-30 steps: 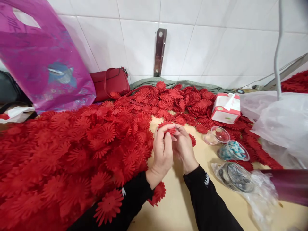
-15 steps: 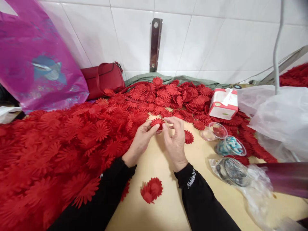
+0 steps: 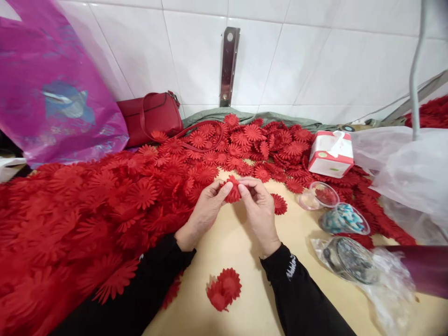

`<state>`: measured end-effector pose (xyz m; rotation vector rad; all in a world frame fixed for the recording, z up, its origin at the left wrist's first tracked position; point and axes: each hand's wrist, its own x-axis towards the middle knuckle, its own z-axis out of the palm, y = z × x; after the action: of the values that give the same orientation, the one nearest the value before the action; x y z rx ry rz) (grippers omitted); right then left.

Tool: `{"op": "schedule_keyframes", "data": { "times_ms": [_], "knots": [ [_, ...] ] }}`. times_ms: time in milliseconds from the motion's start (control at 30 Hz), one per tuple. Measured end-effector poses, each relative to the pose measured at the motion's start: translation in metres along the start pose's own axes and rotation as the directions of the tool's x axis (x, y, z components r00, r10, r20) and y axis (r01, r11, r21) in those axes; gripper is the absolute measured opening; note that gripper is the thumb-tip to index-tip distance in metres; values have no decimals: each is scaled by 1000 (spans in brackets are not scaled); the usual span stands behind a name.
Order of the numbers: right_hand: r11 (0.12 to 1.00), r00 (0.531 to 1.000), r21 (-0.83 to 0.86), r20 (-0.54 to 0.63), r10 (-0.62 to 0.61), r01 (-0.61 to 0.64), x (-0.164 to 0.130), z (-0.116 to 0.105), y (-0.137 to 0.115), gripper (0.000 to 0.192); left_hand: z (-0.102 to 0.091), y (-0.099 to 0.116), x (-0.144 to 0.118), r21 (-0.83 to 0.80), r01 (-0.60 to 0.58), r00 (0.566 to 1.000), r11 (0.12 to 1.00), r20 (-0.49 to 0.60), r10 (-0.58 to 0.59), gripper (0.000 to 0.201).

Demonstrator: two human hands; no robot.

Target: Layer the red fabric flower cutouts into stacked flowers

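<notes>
From the head view, the left hand [image 3: 205, 212] and the right hand [image 3: 259, 210] met over the pale yellow desk [image 3: 245, 261]. Both held one small red fabric flower with thin petals [image 3: 233, 190] between them. The left hand's thumb and fingers [image 3: 224, 189] were pinched on the flower's left side. The right hand's fingertips [image 3: 245, 193] were curled in tight on its right side. The flower was up off the desk, just in front of the big heap of red fabric flowers [image 3: 105, 205] that lay to the left and behind. One loose red flower [image 3: 279, 204] lay on the desk just beside the right hand. A small bunch of folded red flowers [image 3: 224, 289] lay on the desk near the black sleeves [image 3: 297, 289]. To the right sat a small clear cup [image 3: 318, 195], a clear cup with blue bits [image 3: 345, 219] and a red and white tissue box [image 3: 331, 154]. A dark red handbag [image 3: 150, 116] leaned on the white tile wall [image 3: 297, 60].
</notes>
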<state>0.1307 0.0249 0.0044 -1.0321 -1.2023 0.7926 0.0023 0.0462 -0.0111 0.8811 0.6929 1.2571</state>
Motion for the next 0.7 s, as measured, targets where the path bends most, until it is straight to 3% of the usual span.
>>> {"op": "schedule_keyframes", "data": {
  "times_ms": [133, 233, 333, 433, 533, 700],
  "knots": [
    [998, 994, 36, -93, 54, -51, 0, -1, 1, 20, 2, 2, 1, -18, 46, 999, 999, 24, -45, 32],
    [1000, 983, -6, -184, 13, -14, -1, 1, 0, 18, 2, 2, 3, -36, -35, 996, 999, -87, 32, 38],
    [1000, 968, 23, -253, -12, 19, 0, 2, 3, 17, 2, 1, 3, 76, -138, 975, 988, -168, 149, 42],
    [990, 970, 143, -238, 39, -4, 2, 1, 7, 29, 3, 1, 1, 245, -156, 972, 957, -137, 193, 33],
    [971, 977, 237, -193, 90, -43, 5, -1, 8, 37, 4, 1, 1, 315, -133, 981, 940, -95, 171, 35],
    [980, 988, 186, -123, 98, -75, 5, -1, 2, 34, 2, 1, 3, 338, -150, 986, 929, -23, 168, 30]
  ]
}}
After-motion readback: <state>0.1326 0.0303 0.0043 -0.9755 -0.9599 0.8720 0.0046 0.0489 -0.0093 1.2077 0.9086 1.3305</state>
